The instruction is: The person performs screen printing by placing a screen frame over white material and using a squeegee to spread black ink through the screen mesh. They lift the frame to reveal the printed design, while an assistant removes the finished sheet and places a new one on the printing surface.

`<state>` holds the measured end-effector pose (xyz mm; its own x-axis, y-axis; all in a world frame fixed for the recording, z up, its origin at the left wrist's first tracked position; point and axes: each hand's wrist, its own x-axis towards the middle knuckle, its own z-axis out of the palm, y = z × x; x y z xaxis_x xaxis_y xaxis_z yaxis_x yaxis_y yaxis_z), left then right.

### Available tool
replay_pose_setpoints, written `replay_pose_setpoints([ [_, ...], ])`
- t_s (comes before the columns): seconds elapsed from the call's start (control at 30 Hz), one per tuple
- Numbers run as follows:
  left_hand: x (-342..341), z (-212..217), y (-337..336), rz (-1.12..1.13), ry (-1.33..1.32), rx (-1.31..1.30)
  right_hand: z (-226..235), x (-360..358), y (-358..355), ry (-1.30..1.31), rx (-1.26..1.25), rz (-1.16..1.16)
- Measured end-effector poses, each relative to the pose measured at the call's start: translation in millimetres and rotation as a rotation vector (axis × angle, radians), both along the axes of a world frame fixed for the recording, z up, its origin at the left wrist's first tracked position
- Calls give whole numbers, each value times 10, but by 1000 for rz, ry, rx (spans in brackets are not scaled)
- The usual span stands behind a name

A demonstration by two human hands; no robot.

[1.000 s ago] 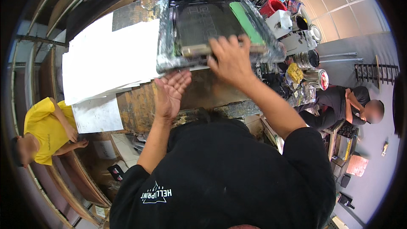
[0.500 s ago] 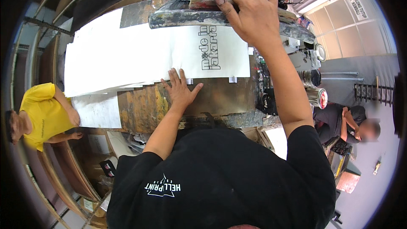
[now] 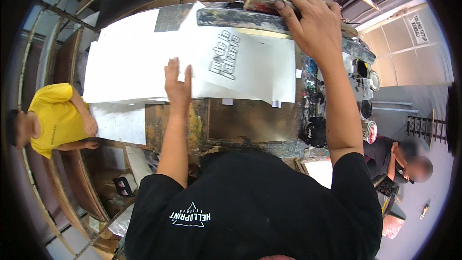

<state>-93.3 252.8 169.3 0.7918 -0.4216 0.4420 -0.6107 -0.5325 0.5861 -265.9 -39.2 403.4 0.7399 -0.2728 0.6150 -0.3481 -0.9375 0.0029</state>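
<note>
Our printed sheet [image 3: 224, 62] has shifted left, tilted over white paper [image 3: 125, 67]; whether our half-open left hand [image 3: 178, 86] pinches it, we cannot tell. Our right hand [image 3: 313, 24] clasps the raised frame [image 3: 240, 19]; tins [image 3: 368, 131] stand rightward, contents unclear.

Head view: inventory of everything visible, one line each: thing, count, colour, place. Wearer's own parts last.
printed sheet: one, white with black lettering, skewed, mid-table
white sheets: many, exact count unclear, left on table
screen frame: one, dark and paint-smeared, far side
wooden squeegee: one, brown with red stains, at the frame
paper tabs: three, white, beside the sheets
worktable: one, stained brown, centre
paint cans: several, mixed colours, right end
shelves: several, brown, lower left
ladder-shaped rack: one, black, right wall
panelled partition: one, cream, upper right
person: one, yellow shirt, left
second person: one, dark clothing, right
T-shirt: one, black, bottom centre
left hand: one, bare, over sheets, contact unclear
right hand: one, bare, gripping squeegee
</note>
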Motion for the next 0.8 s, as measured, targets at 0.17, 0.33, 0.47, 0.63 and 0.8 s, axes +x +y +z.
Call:
replay_pose_setpoints([
  [0.17, 826, 125, 760, 187, 56, -110, -58, -31, 83, 38, 4, -24],
  [0.33, 1485, -54, 1283, 359, -57, -12, -96, -116, 153, 53, 1, -23],
  [0.47, 1797, -458, 1701, 445, -96, 181, -119, -42, 157, 17, -22, 20],
  [0.63, 1397, -579, 1486, 602, 4, 495, -108, -57, 104, 42, -6, -5],
  [0.8, 610, -904, 747, 315, -124, 97, -72, 12, 103, 23, -24, 15],
])
